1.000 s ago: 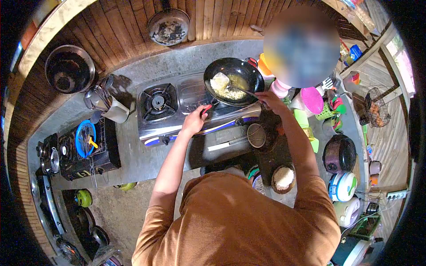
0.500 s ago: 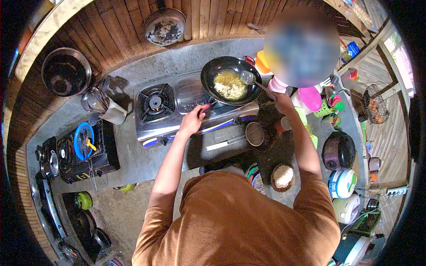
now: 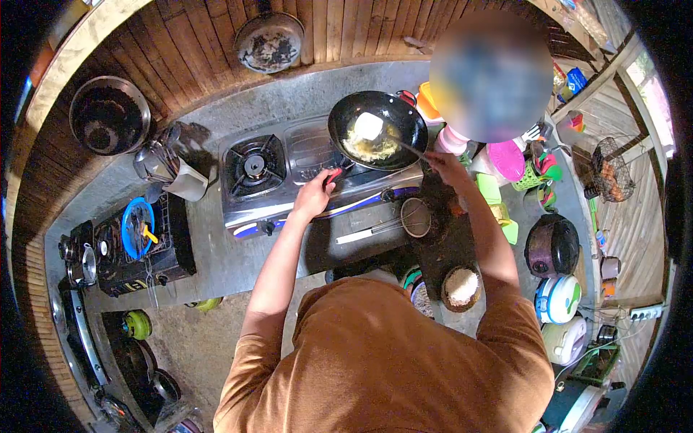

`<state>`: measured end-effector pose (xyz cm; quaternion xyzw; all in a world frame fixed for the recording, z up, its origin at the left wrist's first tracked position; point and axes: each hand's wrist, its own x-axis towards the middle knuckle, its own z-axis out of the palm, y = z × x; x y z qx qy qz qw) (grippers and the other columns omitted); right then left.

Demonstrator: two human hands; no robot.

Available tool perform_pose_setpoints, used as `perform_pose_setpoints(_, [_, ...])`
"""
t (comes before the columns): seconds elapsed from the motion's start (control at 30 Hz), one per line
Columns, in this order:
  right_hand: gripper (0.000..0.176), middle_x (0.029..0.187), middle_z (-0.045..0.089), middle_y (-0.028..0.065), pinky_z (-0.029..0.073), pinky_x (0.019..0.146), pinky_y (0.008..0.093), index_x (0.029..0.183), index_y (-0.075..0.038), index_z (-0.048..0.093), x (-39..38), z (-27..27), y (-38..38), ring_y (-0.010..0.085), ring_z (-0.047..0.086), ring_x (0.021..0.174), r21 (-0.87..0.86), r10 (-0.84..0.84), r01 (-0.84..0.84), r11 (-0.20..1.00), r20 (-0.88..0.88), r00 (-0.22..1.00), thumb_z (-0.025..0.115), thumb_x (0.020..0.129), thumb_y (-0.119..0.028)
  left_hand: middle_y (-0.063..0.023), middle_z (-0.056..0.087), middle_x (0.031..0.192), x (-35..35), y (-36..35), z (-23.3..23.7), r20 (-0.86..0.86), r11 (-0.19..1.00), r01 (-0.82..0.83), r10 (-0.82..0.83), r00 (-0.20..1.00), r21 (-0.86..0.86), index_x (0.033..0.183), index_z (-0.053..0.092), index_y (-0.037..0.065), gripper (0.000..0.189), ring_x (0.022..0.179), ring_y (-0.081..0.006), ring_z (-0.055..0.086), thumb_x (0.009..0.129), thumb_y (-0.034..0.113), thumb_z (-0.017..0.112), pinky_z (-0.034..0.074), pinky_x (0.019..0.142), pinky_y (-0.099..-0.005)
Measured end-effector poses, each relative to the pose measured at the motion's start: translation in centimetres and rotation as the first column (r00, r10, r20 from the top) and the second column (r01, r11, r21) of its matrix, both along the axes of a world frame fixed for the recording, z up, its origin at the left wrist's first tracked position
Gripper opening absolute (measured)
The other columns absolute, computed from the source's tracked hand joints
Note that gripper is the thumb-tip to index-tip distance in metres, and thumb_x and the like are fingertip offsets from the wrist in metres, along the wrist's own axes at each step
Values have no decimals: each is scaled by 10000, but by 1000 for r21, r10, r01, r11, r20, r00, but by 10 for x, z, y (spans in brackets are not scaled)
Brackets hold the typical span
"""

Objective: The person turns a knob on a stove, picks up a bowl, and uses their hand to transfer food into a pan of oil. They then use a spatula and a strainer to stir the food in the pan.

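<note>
A black wok [image 3: 349, 108] stands on the right side of the steel gas stove [image 3: 289, 203], with yellowish food [image 3: 372, 150] and oil inside. My left hand [image 3: 315, 196] is closed on the wok's red-and-black handle [image 3: 333, 175]. In my right hand [image 3: 449, 169] is a spatula [image 3: 413, 150], held from the wok's right side. The spatula's blade [image 3: 369, 126] shows bright white over the food. A strainer [image 3: 415, 217] lies on the counter just in front of the stove, beside a white-handled utensil [image 3: 354, 236].
An unlit-looking burner [image 3: 253, 167] is left of the wok. A bowl of white grains [image 3: 460, 287] stands near my right elbow. Farther right are a dark rice cooker [image 3: 551, 245] and colourful containers [image 3: 504, 161]. A utensil holder [image 3: 186, 182] stands at the left.
The spatula blade has moved left from the wok's right side to above the food. My right hand has shifted slightly left. My left hand stays on the handle.
</note>
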<state>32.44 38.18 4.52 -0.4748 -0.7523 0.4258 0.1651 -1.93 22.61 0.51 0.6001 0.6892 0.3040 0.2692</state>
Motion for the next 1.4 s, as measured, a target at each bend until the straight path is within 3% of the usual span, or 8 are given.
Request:
perform_pose_setpoints(0.37, [254,726,609,177,464,603,414,1091,-17,596,2,-44,36,333,605,678,699,-161,-323,638,531,832,495,905,-157,-175,624,1072,-1,0,5,-21,999,23,-24,999,-43,1247,494,273,344,979,-391,589,906,284,536,479,810,-454])
perform_pose_setpoints(0.5, [300,645,538,63,426,483,322,1150,-14,566,-1,-57,40,181,525,531,377,44,-134,916,239,970,517,910,-188,-175,625,1070,-2,1,-3,-5,999,23,-23,1000,-37,1241,498,269,343,978,-390,590,902,281,545,480,813,-448])
perform_pose_setpoints(0.57, [327,617,440,-24,328,408,234,1191,-25,555,-19,-9,12,66,385,472,-364,-54,27,931,-65,996,539,907,-187,-175,625,1068,-3,2,-5,-7,1000,27,-27,1000,-7,1238,500,265,342,977,-390,590,900,281,548,481,813,-445])
perform_pose_setpoints(0.8, [307,656,475,2,345,407,257,1194,-54,567,-15,9,2,83,405,472,-118,29,-40,992,-96,995,528,903,-144,-197,628,1009,0,-1,4,-5,1000,11,-11,1000,-23,1227,498,214,349,943,-386,599,884,231,563,481,777,-449])
perform_pose_setpoints(0.87, [302,779,594,122,465,518,353,1172,-55,575,0,-15,21,208,560,559,493,19,-101,864,169,985,524,882,-121,-200,627,1012,1,-1,7,-7,999,9,-9,1000,-31,1228,498,215,348,949,-388,596,886,232,561,479,783,-450])
perform_pose_setpoints(1.07, [323,984,612,252,485,784,460,1134,-43,588,11,4,15,417,590,918,377,-179,-107,920,648,741,537,818,-85,-195,629,1022,3,-2,14,-28,999,-8,6,1000,-52,1228,501,224,341,965,-394,589,891,234,553,468,810,-454])
perform_pose_setpoints(1.3, [341,865,637,192,502,687,412,1154,-43,584,35,-33,19,329,631,760,615,-22,-187,766,315,949,579,835,-162,-176,635,1013,1,-2,3,-25,999,17,-16,1000,32,1221,505,237,329,916,-390,605,896,242,549,486,767,-458])
perform_pose_setpoints(1.4, [344,787,617,121,481,630,358,1142,-38,598,16,-3,4,212,588,670,27,67,-84,996,388,919,610,839,-201,-172,633,1022,2,-3,10,-24,1000,16,-16,1000,4,1218,505,233,326,920,-389,604,895,242,550,486,769,-459])
